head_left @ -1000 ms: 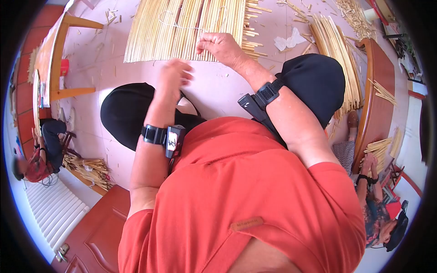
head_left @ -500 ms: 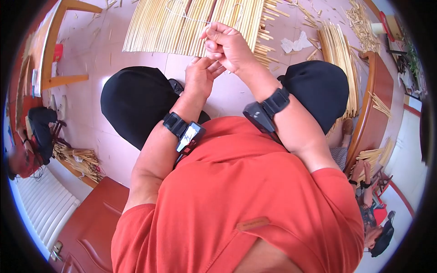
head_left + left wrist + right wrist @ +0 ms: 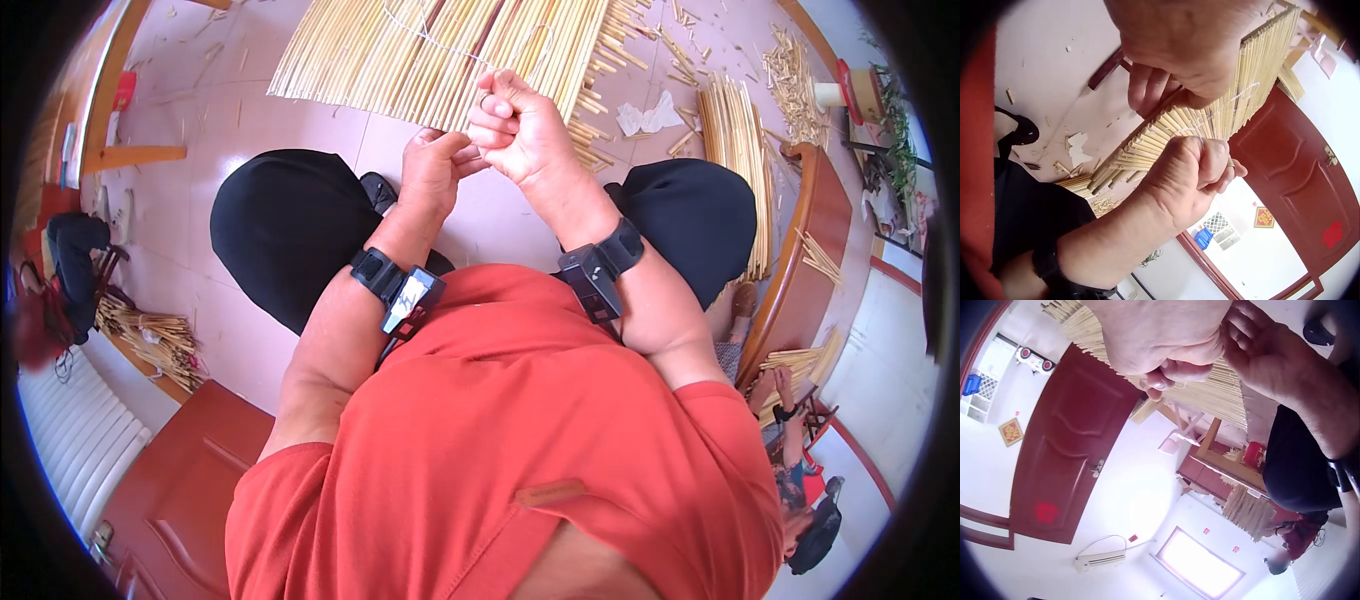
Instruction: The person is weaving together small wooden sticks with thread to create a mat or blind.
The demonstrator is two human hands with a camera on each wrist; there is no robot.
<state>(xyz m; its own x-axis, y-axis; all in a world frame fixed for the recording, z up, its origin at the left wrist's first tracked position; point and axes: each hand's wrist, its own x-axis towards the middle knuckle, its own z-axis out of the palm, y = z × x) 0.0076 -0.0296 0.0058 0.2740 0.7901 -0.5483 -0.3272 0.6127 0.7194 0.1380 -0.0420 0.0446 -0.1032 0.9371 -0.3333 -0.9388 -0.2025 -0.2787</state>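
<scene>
- The right hand (image 3: 525, 130) has its fingers curled tight, a grip closed on white cord (image 3: 455, 51); the cord runs from the fist onto the face of the stalk mat (image 3: 400, 70). A ring (image 3: 1230, 163) shows on one finger.
- The left hand (image 3: 432, 168) sits just beside it, at the mat's near edge; in the left wrist view its grip pinches that edge, thumb on the face and fingers beyond.
- The mat, made of pale stalks laid side by side, spreads in front of the person's knees. Its side toward the right is ragged, with stalk ends jutting out unevenly.
- Black trousers (image 3: 285, 230) cover the bent knees on both sides of the hands; each wrist bears a strapped black camera, and the shirt (image 3: 500, 400) is red.
- On the tiled floor, right of the mat, lie crumpled white paper (image 3: 648, 118), a long stalk bundle (image 3: 735, 165) and a heap of short pieces (image 3: 793, 85).
- Farther right, beyond a brown wooden panel (image 3: 805, 225), another person is partly visible near more stalks.
- At lower left are a second bundle (image 3: 155, 345), a white radiator (image 3: 80, 430) and a reddish-brown door (image 3: 195, 490).
</scene>
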